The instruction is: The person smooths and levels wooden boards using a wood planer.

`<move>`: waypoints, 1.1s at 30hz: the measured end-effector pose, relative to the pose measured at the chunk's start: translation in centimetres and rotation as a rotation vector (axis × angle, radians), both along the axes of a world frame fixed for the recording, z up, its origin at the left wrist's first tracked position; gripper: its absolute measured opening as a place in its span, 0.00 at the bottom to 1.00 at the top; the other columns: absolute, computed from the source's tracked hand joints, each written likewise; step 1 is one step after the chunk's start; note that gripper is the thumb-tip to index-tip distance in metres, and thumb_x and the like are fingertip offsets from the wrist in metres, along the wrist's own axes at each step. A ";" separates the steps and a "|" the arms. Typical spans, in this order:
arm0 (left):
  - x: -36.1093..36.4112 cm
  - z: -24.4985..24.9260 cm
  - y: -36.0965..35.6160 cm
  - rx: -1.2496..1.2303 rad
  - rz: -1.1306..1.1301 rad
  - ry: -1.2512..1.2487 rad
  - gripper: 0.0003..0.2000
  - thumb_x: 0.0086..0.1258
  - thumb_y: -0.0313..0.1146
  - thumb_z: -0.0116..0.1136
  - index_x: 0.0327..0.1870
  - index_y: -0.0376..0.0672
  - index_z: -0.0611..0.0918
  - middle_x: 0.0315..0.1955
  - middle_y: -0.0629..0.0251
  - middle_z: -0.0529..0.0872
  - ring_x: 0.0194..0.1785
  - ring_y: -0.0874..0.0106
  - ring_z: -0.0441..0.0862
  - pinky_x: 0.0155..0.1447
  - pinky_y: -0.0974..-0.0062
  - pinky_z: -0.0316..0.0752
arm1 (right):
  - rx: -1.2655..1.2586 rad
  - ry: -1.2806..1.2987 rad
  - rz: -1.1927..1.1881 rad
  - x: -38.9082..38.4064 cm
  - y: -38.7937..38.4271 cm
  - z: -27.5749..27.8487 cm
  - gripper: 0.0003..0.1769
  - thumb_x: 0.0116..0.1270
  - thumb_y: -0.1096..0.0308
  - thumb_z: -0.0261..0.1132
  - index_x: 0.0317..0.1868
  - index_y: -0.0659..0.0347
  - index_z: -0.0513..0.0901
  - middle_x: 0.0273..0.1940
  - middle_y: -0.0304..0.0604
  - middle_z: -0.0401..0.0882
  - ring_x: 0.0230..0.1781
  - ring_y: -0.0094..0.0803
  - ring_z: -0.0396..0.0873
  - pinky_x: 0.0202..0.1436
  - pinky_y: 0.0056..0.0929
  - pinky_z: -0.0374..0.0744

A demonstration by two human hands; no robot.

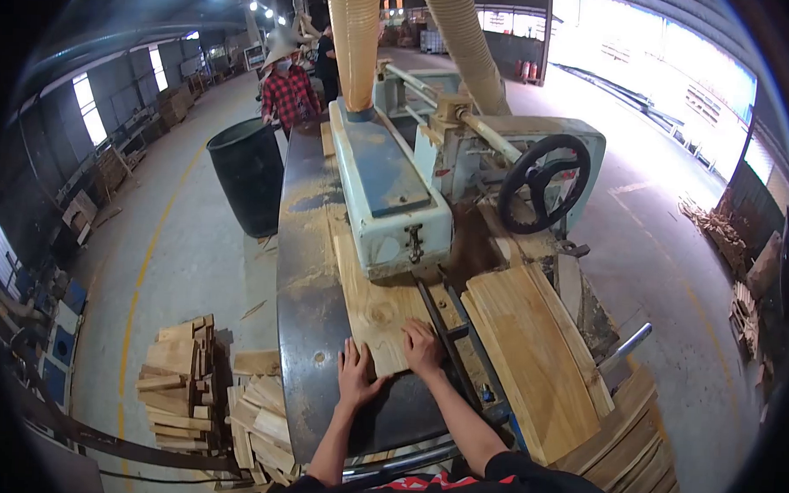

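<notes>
A light wooden board (379, 311) lies on the dark machine table (309, 330), its far part running beside and under the pale machine housing (403, 238). My left hand (357, 376) rests at the board's near left corner, fingers spread and thumb toward its near edge. On the board's right side, near the black guide rail (448, 327), lies my right hand (421, 347) with its fingers bent over the wood. How firmly either hand presses cannot be seen.
Stacked boards (530, 355) lie right of the rail. A black handwheel (544, 184) stands beyond them. Wood piles (177, 378) are on the floor at left. Near a dark barrel (247, 176) stands a person in a checked shirt (288, 95), with another person behind.
</notes>
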State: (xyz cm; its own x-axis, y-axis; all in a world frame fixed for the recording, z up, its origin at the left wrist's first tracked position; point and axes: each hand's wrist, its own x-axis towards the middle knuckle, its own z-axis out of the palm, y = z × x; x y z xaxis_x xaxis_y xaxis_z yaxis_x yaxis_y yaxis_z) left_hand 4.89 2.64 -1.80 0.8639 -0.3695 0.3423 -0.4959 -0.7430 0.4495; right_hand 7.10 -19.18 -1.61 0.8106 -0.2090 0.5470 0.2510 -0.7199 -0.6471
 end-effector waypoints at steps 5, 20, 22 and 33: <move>3.6 -1.5 0.4 -0.004 -0.032 -0.067 0.53 0.61 0.54 0.79 0.82 0.31 0.64 0.82 0.27 0.58 0.87 0.35 0.52 0.86 0.42 0.51 | 0.030 -0.010 0.089 3.4 -0.9 -1.6 0.15 0.71 0.73 0.67 0.56 0.64 0.87 0.62 0.56 0.86 0.68 0.54 0.81 0.72 0.48 0.79; 4.5 -0.3 -1.0 -0.046 0.119 -0.094 0.48 0.68 0.51 0.77 0.82 0.31 0.65 0.82 0.29 0.58 0.85 0.36 0.56 0.86 0.49 0.57 | -0.087 0.230 -0.202 -23.1 -8.9 13.9 0.19 0.68 0.62 0.76 0.56 0.60 0.89 0.62 0.53 0.87 0.66 0.53 0.82 0.72 0.46 0.78; 4.3 -0.4 -0.8 -0.072 0.122 -0.132 0.47 0.68 0.48 0.76 0.80 0.29 0.66 0.81 0.29 0.62 0.85 0.37 0.58 0.86 0.50 0.58 | -0.205 0.268 -0.396 -25.1 -10.7 13.8 0.26 0.64 0.60 0.79 0.60 0.59 0.87 0.69 0.54 0.80 0.74 0.55 0.73 0.76 0.53 0.72; -2.4 0.2 -0.8 0.006 0.123 -0.305 0.22 0.71 0.42 0.72 0.59 0.36 0.87 0.78 0.34 0.69 0.85 0.36 0.58 0.83 0.41 0.59 | -0.285 0.651 -0.550 -29.9 -17.8 12.5 0.76 0.41 0.20 0.80 0.84 0.56 0.63 0.85 0.72 0.48 0.88 0.69 0.41 0.87 0.72 0.45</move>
State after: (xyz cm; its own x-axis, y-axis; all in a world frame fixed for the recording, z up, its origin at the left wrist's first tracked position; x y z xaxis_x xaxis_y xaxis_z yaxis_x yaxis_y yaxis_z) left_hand 2.45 1.79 -1.58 0.7601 -0.2714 0.5903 -0.5133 -0.8079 0.2895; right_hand -22.84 -36.93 10.89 0.8037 -0.5858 0.1043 -0.5308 -0.7851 -0.3191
